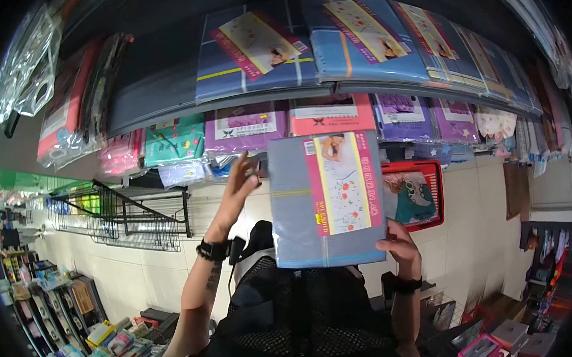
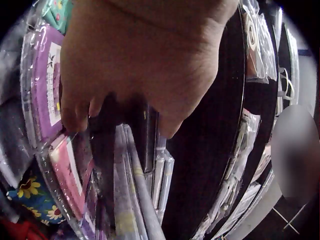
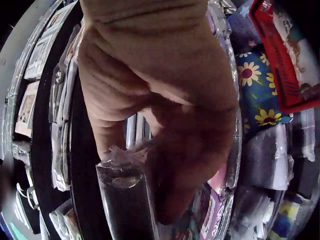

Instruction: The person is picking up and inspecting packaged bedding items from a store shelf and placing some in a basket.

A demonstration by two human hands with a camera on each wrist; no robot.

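Note:
A flat grey-blue package (image 1: 290, 218) in clear plastic, with a pink and yellow floral label, is held up in front of the body. My right hand (image 1: 402, 247) grips its lower right edge, thumb on the front. In the right wrist view, the right hand (image 3: 165, 100) pinches the plastic-wrapped edge (image 3: 127, 200). To the left of the package, my left hand (image 1: 235, 191) is raised with its fingers loosely bent, apart from it and holding nothing. The left wrist view shows the back of the left hand (image 2: 140, 55); its fingertips are partly hidden.
Similar blue packages (image 1: 258, 50) lie on the dark upper shelf (image 1: 154, 76). Purple, pink and green packages (image 1: 246, 126) sit lower. A red basket (image 1: 440, 189) with items inside is behind the held package at right. A black wire rack (image 1: 131, 217) stands at left.

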